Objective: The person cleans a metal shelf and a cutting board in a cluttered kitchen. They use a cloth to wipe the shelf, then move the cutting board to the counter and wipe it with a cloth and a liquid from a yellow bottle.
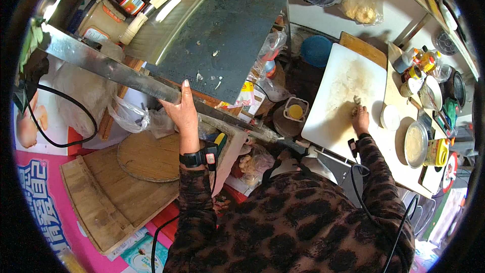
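Observation:
My left hand (182,110) rests at a long metal rail (147,89), its thumb pointing up over the rail and its other fingers hidden behind it. Just beyond lies a dark flat board (219,38) with a few pale scraps on it. On the right, my right hand (361,120) is low over a white cutting board (343,79) with a damp-looking, brownish smear. A small pale lump (357,100) shows at its fingertips; what it is cannot be made out. Beside that hand sits a small white bowl (390,117).
Right of the board are a cleaver (425,119), a round metal pan (416,144), a yellow container (436,152) and several bottles (426,60). A blue basin (316,51) stands behind. Wooden lids (102,197) lie at lower left. A black cable (62,145) loops at far left.

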Action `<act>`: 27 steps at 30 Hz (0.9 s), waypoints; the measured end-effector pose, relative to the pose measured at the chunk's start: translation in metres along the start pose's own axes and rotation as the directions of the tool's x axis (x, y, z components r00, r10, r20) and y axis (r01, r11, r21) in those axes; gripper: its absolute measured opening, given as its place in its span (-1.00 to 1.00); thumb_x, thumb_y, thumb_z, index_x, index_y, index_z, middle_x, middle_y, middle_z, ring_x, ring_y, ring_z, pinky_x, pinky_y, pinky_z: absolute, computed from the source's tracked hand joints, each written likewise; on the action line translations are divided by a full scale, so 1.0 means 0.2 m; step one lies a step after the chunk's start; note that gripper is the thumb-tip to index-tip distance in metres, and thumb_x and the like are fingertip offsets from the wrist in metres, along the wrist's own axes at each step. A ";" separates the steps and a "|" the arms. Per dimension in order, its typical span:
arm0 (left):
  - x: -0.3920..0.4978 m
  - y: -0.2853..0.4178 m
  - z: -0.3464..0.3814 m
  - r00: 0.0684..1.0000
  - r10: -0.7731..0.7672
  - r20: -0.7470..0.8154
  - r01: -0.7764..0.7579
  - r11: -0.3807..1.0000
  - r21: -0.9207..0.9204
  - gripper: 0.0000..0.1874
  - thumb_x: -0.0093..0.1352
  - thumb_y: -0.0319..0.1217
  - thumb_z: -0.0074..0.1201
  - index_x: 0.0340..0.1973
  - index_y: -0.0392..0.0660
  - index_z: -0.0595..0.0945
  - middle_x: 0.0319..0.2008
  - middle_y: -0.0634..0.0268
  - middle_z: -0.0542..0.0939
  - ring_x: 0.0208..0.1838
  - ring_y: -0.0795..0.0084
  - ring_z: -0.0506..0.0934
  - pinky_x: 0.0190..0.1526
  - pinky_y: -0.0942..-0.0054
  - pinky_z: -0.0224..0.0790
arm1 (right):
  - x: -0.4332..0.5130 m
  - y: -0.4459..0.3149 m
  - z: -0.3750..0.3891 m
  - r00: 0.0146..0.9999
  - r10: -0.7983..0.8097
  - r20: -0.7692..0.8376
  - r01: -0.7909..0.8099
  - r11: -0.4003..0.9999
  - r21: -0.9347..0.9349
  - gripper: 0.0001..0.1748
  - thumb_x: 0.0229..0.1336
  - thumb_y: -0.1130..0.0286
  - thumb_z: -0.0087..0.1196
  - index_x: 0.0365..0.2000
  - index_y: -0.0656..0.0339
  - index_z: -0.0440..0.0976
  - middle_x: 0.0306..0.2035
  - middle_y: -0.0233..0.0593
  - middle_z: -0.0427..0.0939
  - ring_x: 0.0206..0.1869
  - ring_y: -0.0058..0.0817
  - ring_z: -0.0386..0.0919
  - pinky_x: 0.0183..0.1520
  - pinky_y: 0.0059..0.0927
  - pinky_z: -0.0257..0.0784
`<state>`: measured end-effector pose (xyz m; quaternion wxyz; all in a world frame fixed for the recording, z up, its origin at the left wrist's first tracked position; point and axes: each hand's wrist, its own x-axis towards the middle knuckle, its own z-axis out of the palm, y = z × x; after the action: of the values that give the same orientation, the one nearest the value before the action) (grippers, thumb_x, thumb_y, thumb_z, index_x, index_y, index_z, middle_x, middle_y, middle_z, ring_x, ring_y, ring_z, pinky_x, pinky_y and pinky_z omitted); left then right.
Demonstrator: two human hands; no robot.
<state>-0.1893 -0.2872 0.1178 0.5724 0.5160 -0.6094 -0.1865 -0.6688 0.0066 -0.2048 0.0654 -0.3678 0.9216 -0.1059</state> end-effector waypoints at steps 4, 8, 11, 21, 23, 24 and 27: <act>0.00 -0.04 0.00 0.997 -0.021 -0.073 0.037 0.975 0.218 -0.07 0.35 -0.11 0.31 0.36 -0.50 0.19 0.37 -0.22 0.30 0.40 0.02 0.32 0.43 0.16 0.08 | -0.09 -0.05 -0.05 0.945 -0.294 -0.144 0.326 0.887 0.327 -0.39 0.13 0.25 0.27 0.15 0.27 0.39 -0.06 0.08 0.58 -0.16 -0.13 0.62 -0.06 -0.29 0.55; 0.03 -0.06 0.01 0.995 0.093 -0.036 -0.088 0.989 0.118 -0.07 0.36 -0.18 0.32 0.37 -0.52 0.16 0.34 -0.27 0.34 0.35 0.03 0.39 0.38 0.20 0.17 | -0.08 -0.02 -0.22 0.898 -0.061 0.436 -0.376 0.407 0.832 -0.54 0.25 0.42 0.13 0.14 0.31 0.39 -0.08 -0.20 0.60 -0.11 -0.34 0.61 -0.13 -0.34 0.57; 0.04 -0.05 0.00 0.982 0.189 0.005 -0.189 0.980 0.056 -0.20 0.38 -0.23 0.29 0.32 -0.47 0.23 0.26 -0.19 0.44 0.26 0.09 0.48 0.27 0.20 0.31 | -0.12 0.03 -0.27 0.900 -0.050 0.433 -0.401 0.295 0.867 -0.53 0.26 0.43 0.10 0.15 0.33 0.37 -0.02 -0.15 0.57 -0.04 -0.40 0.58 -0.14 -0.35 0.62; 0.03 -0.05 0.00 0.985 0.164 -0.050 -0.157 0.980 0.121 -0.16 0.32 -0.20 0.34 0.30 -0.47 0.27 0.28 -0.30 0.34 0.29 -0.06 0.43 0.31 0.14 0.26 | -0.35 -0.12 -0.19 0.982 -0.127 -0.140 0.163 0.942 0.292 -0.39 0.08 0.46 0.20 0.20 0.15 0.39 0.23 0.24 0.36 0.26 0.17 0.36 0.27 -0.01 0.36; 0.04 -0.07 -0.01 0.970 0.243 -0.031 -0.239 0.967 0.092 -0.14 0.30 -0.24 0.34 0.32 -0.48 0.24 0.37 -0.35 0.20 0.40 -0.15 0.28 0.40 0.06 0.11 | -0.37 -0.24 -0.18 0.998 -0.054 0.033 0.045 0.971 0.235 -0.15 0.11 0.31 0.26 0.39 -0.23 0.18 0.43 0.25 0.05 0.45 0.24 0.07 0.37 0.16 0.21; 0.04 -0.07 -0.01 0.974 0.226 -0.021 -0.221 0.967 0.129 -0.13 0.29 -0.26 0.35 0.33 -0.48 0.23 0.39 -0.36 0.16 0.44 -0.19 0.21 0.43 0.02 0.04 | -0.37 -0.30 -0.16 0.999 -0.012 0.049 0.001 0.977 0.211 -0.16 0.13 0.25 0.25 0.40 -0.29 0.16 0.45 0.23 0.01 0.47 0.23 0.01 0.39 0.17 0.18; 0.05 -0.08 -0.01 0.964 0.266 -0.012 -0.261 0.952 0.159 -0.10 0.28 -0.30 0.34 0.37 -0.47 0.18 0.43 -0.37 0.10 0.51 -0.26 0.05 0.51 -0.01 -0.14 | -0.37 -0.41 -0.10 0.996 0.081 0.030 -0.084 0.988 0.131 -0.24 0.16 0.14 0.21 0.36 -0.36 0.23 0.43 0.16 0.08 0.48 0.20 0.00 0.36 0.20 0.20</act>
<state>-0.1782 -0.3008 0.1099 0.5599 0.4763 -0.6760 -0.0514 -0.5648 0.0030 -0.1629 0.1051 -0.3255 0.9261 -0.1592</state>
